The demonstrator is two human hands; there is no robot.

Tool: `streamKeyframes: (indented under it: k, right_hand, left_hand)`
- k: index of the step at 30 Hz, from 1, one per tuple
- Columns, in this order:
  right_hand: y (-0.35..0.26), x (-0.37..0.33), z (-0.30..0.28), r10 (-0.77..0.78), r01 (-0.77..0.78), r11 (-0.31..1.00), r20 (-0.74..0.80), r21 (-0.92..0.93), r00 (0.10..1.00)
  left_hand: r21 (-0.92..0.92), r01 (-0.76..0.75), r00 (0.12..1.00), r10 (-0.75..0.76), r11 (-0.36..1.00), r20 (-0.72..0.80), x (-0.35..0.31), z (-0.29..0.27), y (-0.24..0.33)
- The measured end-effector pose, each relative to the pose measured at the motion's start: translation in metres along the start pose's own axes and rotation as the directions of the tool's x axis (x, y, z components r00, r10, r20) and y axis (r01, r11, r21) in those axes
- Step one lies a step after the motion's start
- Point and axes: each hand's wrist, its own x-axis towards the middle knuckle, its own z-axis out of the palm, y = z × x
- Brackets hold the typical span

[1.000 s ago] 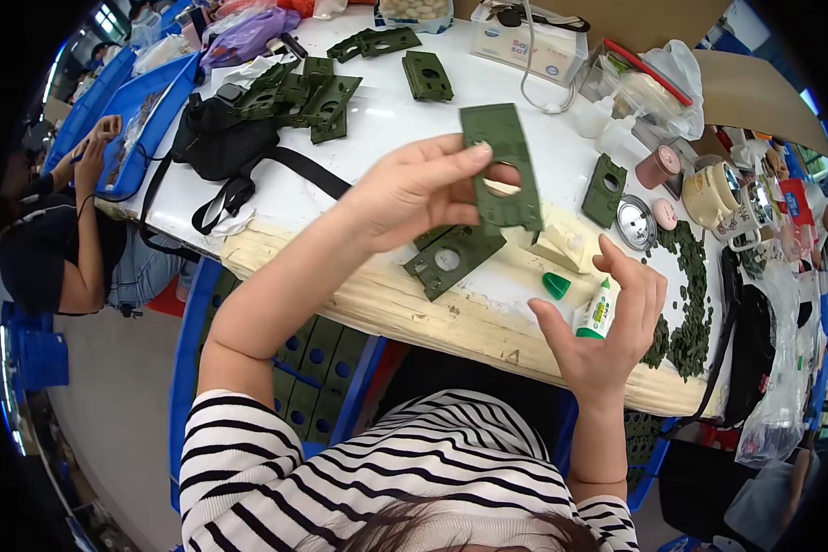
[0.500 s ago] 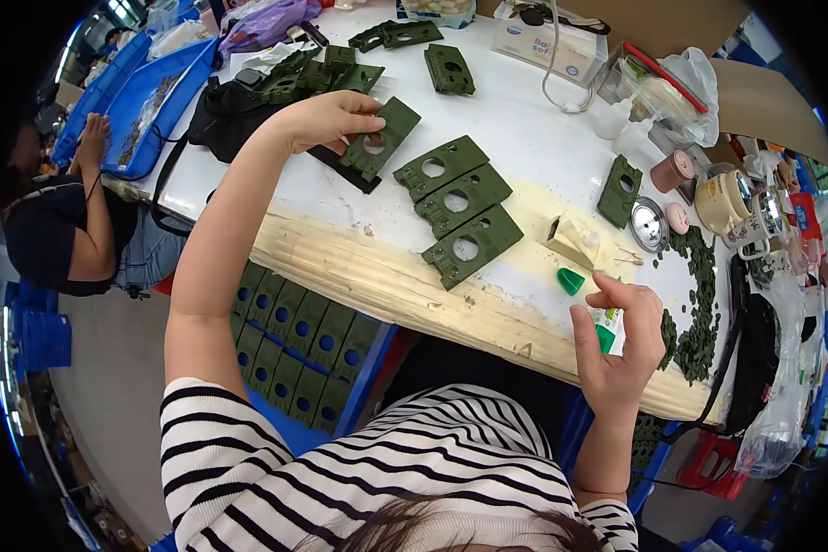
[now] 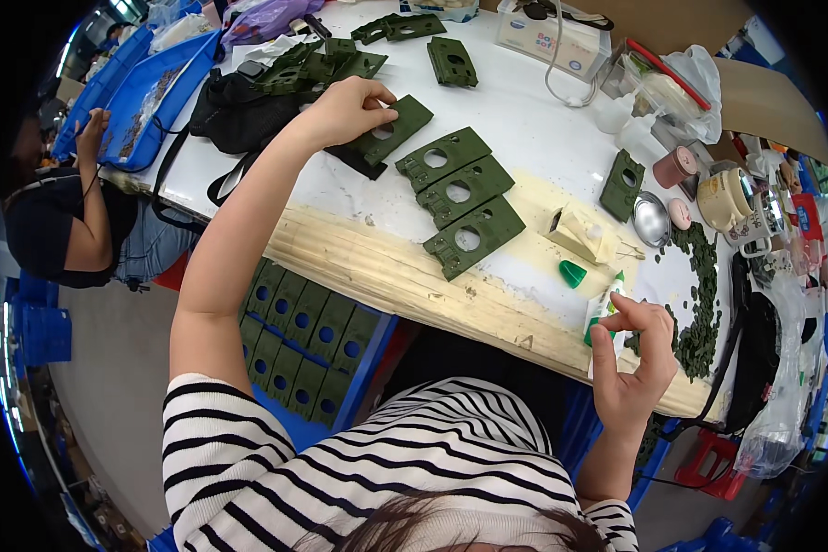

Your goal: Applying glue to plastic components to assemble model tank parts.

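Note:
My left hand [image 3: 354,112] grips a dark green moulded plastic panel [image 3: 408,121] with a round hole, held by its left end above a black flat piece. Three similar green panels [image 3: 458,191] lie overlapping in a slanted row on the white table. On the right my right hand [image 3: 637,359] is half curled, thumb and fingertips slightly apart, with nothing visible between them. A white-and-green glue bottle [image 3: 614,293] lies just beyond its fingertips, partly hidden by the hand. A green cap [image 3: 572,273] rests to the bottle's left, near a small cream-coloured box [image 3: 580,237].
Many tiny green pieces [image 3: 699,304] cover the table's right side, near a metal dish [image 3: 651,221] and another green panel [image 3: 622,186]. More green parts [image 3: 317,66] are heaped at the back left. Stacked panels fill a blue crate [image 3: 345,409] below the edge. A person [image 3: 74,225] sits at left.
The held panel has moved slightly right and tilted flatter with my left hand. My right hand has shifted right and toward me, leaving more of the glue bottle in sight.

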Motion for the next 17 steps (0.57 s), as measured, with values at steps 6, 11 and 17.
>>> streamKeyframes:
  k: [6,11,17]
  right_hand:
    - [-0.001,0.0,0.0,-0.007,0.007,1.0,0.02,-0.003,1.0]
    - [0.001,-0.001,-0.001,-0.005,0.005,1.0,0.025,-0.017,1.0]
    - [-0.003,0.001,0.001,-0.02,0.02,1.0,0.049,-0.014,0.999]
  left_hand:
    - [-0.044,0.019,1.0,-0.019,0.999,-0.017,-0.01,-0.003,0.0]
    - [-0.014,-0.072,0.981,0.068,0.997,-0.179,-0.025,-0.007,0.011]
    - [0.006,-0.265,0.949,0.262,0.964,-0.173,-0.038,-0.007,0.059]
